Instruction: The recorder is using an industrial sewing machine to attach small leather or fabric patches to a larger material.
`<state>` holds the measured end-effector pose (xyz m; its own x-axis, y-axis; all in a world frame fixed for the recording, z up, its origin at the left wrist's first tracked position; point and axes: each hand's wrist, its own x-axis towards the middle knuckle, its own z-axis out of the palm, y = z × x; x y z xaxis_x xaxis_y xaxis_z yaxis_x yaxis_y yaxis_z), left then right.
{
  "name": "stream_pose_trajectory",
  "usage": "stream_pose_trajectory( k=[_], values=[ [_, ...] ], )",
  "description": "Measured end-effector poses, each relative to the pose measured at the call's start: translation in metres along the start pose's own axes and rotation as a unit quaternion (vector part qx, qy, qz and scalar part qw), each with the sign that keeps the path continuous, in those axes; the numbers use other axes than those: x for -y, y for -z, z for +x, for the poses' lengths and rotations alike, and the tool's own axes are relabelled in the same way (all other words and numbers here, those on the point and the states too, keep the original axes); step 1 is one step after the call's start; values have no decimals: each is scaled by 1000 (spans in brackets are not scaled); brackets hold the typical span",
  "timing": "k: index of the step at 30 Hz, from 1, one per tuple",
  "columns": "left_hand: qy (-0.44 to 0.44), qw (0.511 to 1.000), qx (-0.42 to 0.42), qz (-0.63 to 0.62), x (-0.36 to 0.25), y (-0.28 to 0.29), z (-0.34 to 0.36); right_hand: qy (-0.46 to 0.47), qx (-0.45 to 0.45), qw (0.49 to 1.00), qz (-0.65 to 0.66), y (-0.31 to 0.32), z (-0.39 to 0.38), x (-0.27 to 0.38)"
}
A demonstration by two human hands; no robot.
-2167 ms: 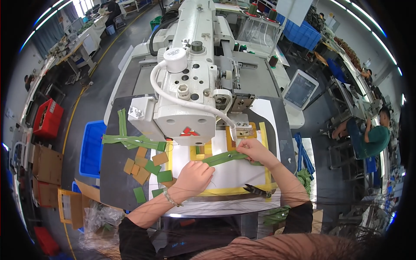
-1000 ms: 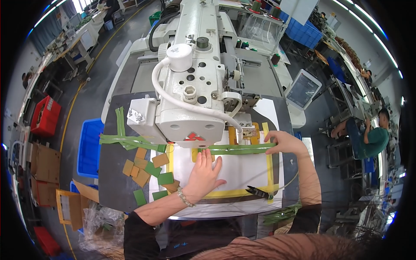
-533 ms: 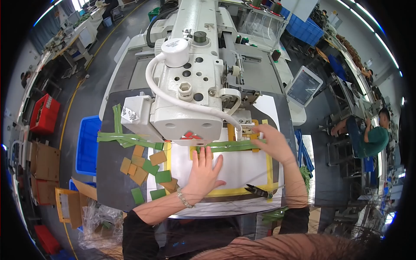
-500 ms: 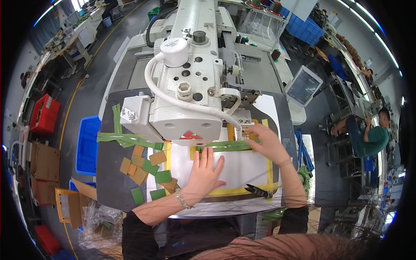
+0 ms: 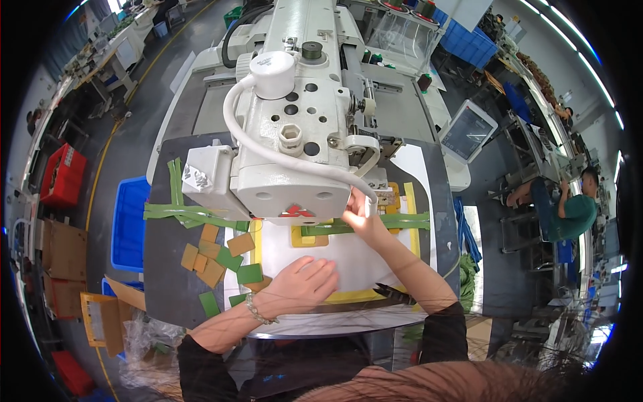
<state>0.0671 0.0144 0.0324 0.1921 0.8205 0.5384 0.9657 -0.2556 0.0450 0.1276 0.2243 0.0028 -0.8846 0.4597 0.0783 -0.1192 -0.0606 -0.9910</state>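
Observation:
My right hand (image 5: 363,216) reaches in beside the white head of a sewing machine (image 5: 281,191). Its fingers are curled together, partly hidden at the machine, and what they hold, if anything, cannot be made out. Below it a green fabric strip (image 5: 405,222) runs crosswise over a yellow frame piece (image 5: 297,236). My left hand (image 5: 305,285) hovers over or rests on the yellow-edged white sheet (image 5: 362,261), fingers stretched and holding nothing. Black thread snips (image 5: 394,293) lie near the sheet's front right corner.
Tan and green rectangular pieces (image 5: 250,273) are scattered left of the sheet, with more green strips (image 5: 175,211) behind them. A blue crate (image 5: 128,224) stands at the left. A control screen (image 5: 467,130) is at right. A seated person in green (image 5: 576,211) is farther right.
My right hand has moved left and in toward the machine head, off the strip's right part. My left hand has drawn back toward me, away from the strip.

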Motion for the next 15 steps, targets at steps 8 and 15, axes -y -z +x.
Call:
stream_pose_trajectory(
  k=[8, 15],
  values=[
    [80, 994, 68, -24, 10, -15, -11, 198, 173, 830, -492, 19, -29, 18],
    [93, 991, 79, -47, 12, -24, -19, 232, 150, 831, -483, 17, -39, 7]
  ],
)
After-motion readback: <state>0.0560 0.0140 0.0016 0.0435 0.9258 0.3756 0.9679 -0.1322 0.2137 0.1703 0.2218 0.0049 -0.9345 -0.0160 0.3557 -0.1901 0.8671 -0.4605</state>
